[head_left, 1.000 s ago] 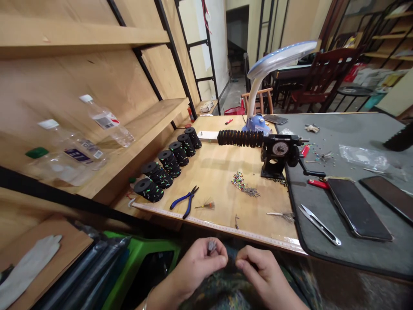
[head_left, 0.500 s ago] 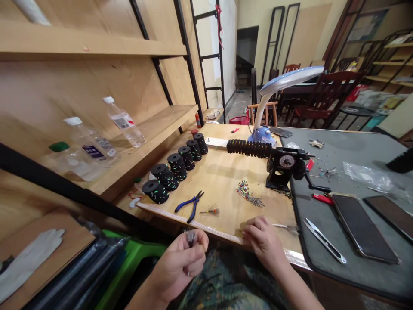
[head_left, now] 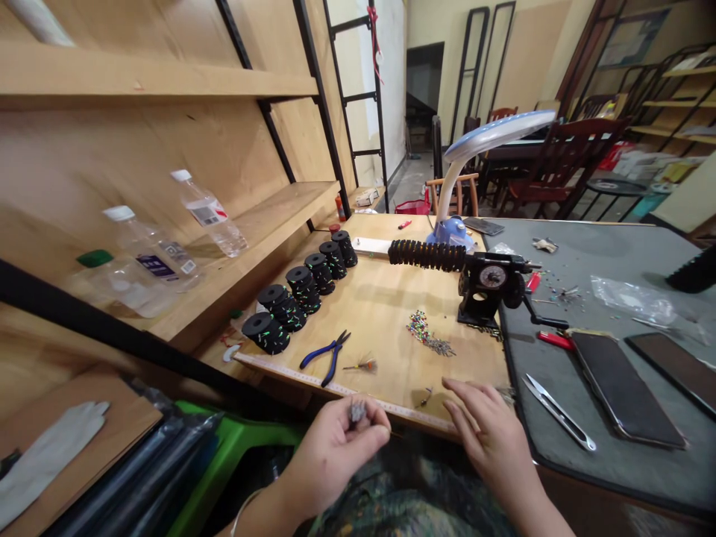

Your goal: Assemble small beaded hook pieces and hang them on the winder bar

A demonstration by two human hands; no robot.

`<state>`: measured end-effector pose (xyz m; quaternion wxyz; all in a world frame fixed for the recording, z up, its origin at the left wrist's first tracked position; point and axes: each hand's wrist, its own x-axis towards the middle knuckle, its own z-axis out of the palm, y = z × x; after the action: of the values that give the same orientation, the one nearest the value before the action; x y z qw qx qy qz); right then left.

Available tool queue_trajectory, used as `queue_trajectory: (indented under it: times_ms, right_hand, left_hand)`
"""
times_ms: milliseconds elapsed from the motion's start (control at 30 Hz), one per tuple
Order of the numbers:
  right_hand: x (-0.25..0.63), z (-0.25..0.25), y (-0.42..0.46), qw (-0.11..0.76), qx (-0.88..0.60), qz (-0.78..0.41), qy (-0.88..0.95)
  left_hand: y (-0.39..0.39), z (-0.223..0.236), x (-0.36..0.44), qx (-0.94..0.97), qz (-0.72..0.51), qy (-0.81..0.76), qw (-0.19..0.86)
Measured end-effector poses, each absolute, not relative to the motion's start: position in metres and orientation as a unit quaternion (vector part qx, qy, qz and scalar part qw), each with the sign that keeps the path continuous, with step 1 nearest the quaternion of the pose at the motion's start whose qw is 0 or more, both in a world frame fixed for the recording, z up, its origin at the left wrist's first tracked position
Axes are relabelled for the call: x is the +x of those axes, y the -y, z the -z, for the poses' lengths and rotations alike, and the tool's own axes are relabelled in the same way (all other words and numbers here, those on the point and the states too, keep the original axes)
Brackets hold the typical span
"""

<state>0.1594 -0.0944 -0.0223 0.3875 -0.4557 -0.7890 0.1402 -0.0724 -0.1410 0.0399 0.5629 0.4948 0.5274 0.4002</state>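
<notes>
Along the near edge of the plywood bench: both hands work just past a tape measure stuck along the rim, over the person's patterned lap.

Change from the last frame: the right hand has lifted off the bench edge and moved right, its fingers now spread, and a small dark scrap shows on the wood just beside it. The left hand has shifted slightly right and turned its palm upward.

Left hand: curled, thumb and fingertips pinched together, gripping the small grey tuft.

Right hand: open and empty, fingers extended and angled up-left, just above the bench edge, nearest to a wisp of pale fibres.

Grey tuft: held up in the left fingers, above the lap and just short of the bench edge; its exact material is too small to tell.

Around the hands: blue-handled pliers and a small feather tuft lie ahead of the left hand, a scatter of coloured beads ahead of the right, and steel thread snips lie on a grey mat to the right.
</notes>
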Motion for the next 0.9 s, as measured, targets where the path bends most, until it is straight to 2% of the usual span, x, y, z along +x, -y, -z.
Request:
queue_trajectory:
  times_ms: [167, 300, 400, 500, 600, 700, 900]
  right_hand:
    - [0.144, -0.004, 0.135, 0.419, -0.393, -0.323, 0.752]
    - [0.129, 0.007, 0.145, 0.373, -0.386, -0.473, 0.699]
    - [0.127, 0.023, 0.142, 0.358, -0.425, -0.491, 0.671]
    - [0.129, 0.036, 0.136, 0.387, -0.448, -0.512, 0.622]
    - [0.131, 0.045, 0.132, 0.424, -0.463, -0.565, 0.535]
    - [0.132, 0.054, 0.132, 0.450, -0.472, -0.612, 0.447]
    - [0.131, 0.054, 0.134, 0.506, -0.456, -0.684, 0.262]
  left_hand:
    - [0.146, -0.046, -0.052, 0.612, -0.329, -0.520, 0.497]
    - [0.146, -0.044, -0.047, 0.679, -0.283, -0.527, 0.427]
    - [0.135, -0.042, -0.046, 0.686, -0.252, -0.531, 0.429]
    - [0.113, -0.040, -0.047, 0.693, -0.236, -0.533, 0.424]
    - [0.079, -0.034, -0.052, 0.715, -0.232, -0.563, 0.343]
    - [0.041, -0.026, -0.060, 0.750, -0.189, -0.600, 0.204]
    - [-0.002, -0.024, -0.066, 0.765, -0.160, -0.604, 0.154]
